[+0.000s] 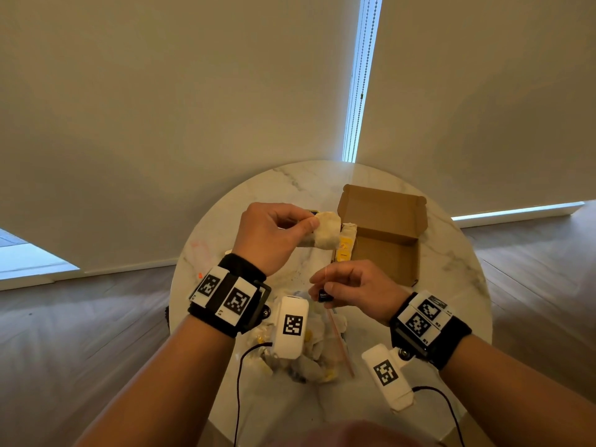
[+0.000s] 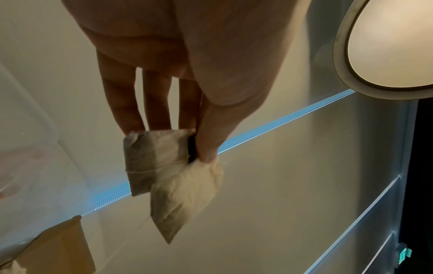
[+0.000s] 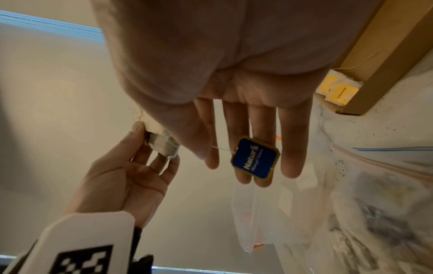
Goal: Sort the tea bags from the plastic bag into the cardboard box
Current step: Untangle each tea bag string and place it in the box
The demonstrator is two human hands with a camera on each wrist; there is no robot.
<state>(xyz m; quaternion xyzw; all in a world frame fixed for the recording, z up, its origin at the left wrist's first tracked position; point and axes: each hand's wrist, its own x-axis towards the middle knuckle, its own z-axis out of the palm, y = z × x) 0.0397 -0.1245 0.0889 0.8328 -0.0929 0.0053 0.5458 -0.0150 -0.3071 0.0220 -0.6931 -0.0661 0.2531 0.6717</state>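
My left hand (image 1: 311,221) is raised over the round marble table (image 1: 451,253) and pinches two pale tea bags (image 1: 327,233) between thumb and fingers; the left wrist view shows the tea bags (image 2: 173,166) hanging from my left hand (image 2: 187,142). A thin string runs from them down to my right hand (image 1: 322,285), which pinches it just above a blue paper tag (image 1: 324,296). In the right wrist view the blue tag (image 3: 255,159) dangles against the fingers of my right hand (image 3: 208,153). The open cardboard box (image 1: 383,233) lies behind the hands, with yellow-tagged tea bags (image 1: 345,243) at its left end.
A clear zip plastic bag (image 1: 322,350) with several tea bags lies on the table under my wrists, also seen as the plastic bag (image 3: 269,213). Closed blinds fill the background. Wooden floor surrounds the table.
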